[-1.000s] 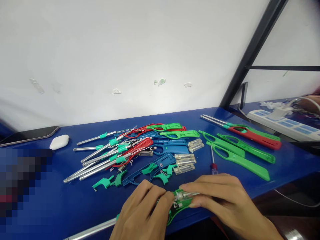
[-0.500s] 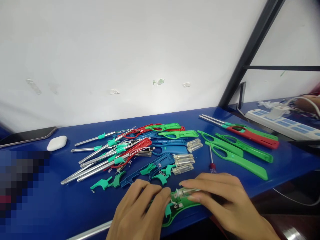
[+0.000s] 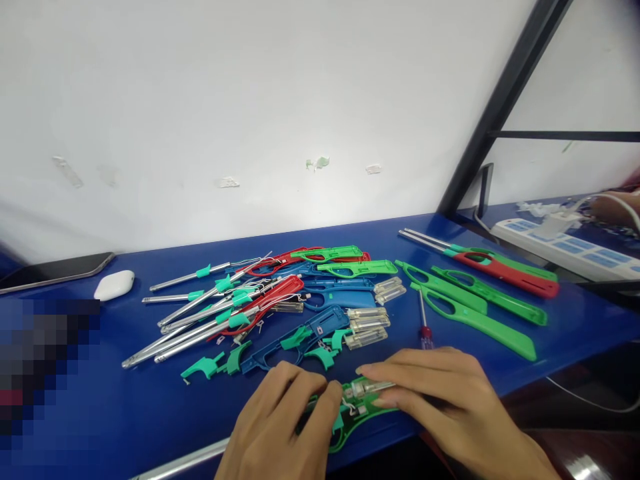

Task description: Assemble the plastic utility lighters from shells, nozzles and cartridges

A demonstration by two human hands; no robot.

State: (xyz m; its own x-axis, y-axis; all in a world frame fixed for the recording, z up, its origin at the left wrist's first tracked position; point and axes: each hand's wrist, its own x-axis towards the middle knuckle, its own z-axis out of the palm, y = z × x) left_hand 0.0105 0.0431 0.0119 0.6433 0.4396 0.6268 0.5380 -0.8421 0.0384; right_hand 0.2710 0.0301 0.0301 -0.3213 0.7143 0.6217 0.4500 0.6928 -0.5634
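Observation:
At the table's front edge lies an opened green lighter casing (image 3: 345,437), with a teal trigger and thin white wires showing inside it. My left hand (image 3: 285,427) is curled over its front part, and a metal lighter tube (image 3: 185,460) sticks out to the left of that hand. My right hand (image 3: 450,397) pinches a clear fuel tank (image 3: 370,388) between thumb and fingers, down at the handle half of the casing. The fingers hide much of the tank's rear end. Just behind my right hand lies a small screwdriver (image 3: 425,333) with a red, clear handle.
Behind my hands are metal tubes (image 3: 185,343), a blue casing half (image 3: 320,327), teal triggers (image 3: 204,368) and clear fuel tanks (image 3: 367,339). Green casing halves (image 3: 490,330) and red-and-green lighters (image 3: 520,277) lie right. Earbud case (image 3: 114,285), phone (image 3: 60,272) and power strip (image 3: 565,243) stand farther off.
My left hand has shifted slightly right and down. In my right hand's pinch, the fuel tank has moved slightly left and lower against the casing. Everything else on the table stays put.

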